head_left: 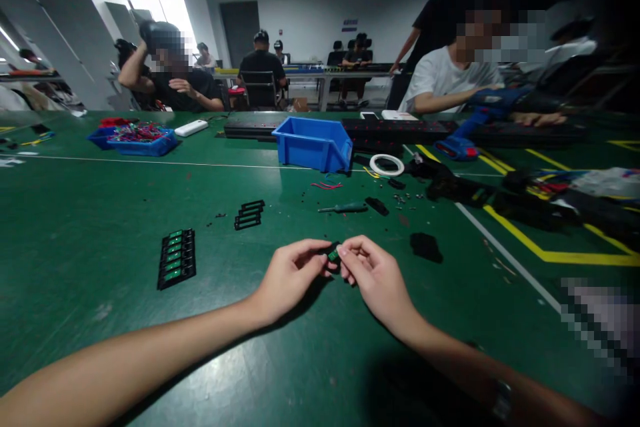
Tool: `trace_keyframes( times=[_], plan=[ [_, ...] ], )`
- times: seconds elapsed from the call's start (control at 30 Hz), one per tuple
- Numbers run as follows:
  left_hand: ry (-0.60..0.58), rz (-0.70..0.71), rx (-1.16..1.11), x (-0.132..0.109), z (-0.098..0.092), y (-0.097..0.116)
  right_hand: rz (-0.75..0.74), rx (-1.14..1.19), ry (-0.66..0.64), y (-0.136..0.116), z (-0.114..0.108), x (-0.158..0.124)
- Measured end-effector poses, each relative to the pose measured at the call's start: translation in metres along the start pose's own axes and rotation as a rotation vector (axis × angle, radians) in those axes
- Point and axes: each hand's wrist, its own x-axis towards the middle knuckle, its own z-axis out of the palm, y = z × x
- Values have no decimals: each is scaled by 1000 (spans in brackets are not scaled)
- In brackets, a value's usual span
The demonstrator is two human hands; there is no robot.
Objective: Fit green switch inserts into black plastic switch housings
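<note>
Between my two hands, just above the green table, is a small black housing with a green circuit board (333, 255) in it. My left hand (297, 273) pinches its left side between thumb and fingers. My right hand (373, 270) closes on its right side, the thumb and fingertip pressing at the board. Fingers hide most of the piece. To the left lies a row of black housings with green circuit boards (177, 258). Several black rectangular frames (249, 214) lie beyond my left hand. A screwdriver (345, 207) rests beyond both hands.
A blue bin (314, 145) stands at the back, with a white ring (387, 165) beside it. Blue trays with wires (143, 139) sit back left. A cordless drill (475, 121) lies back right. Black flat pieces (426, 247) and small screws are scattered nearby. People sit across the table.
</note>
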Motion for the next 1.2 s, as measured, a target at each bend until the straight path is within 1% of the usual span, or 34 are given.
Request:
trace_keyframes(
  times=[0.13,0.27,0.4,0.5,0.57,0.7,0.97,1.2],
  plan=[
    [36,-38,-53,2,0,1,5,-9,-8,0,1,1],
    [59,-43,-70,2,-2,-1,1,-14,-8,0,0,0],
    [46,-45,-20,1,-3,1,-10,-6,1,1,1,-1],
    [38,-21,63,1,-3,1,-16,8,-4,0,1,-1],
    [40,-16,76,1,-3,0,-17,16,-12,-1,2,-1],
    [30,-40,25,2,-2,-1,-12,14,-15,-2,1,-2],
    [49,-55,-16,4,-5,-3,17,25,-26,0,-1,0],
    [49,-66,-71,5,-7,-6,11,67,-81,4,-3,0]
  ],
)
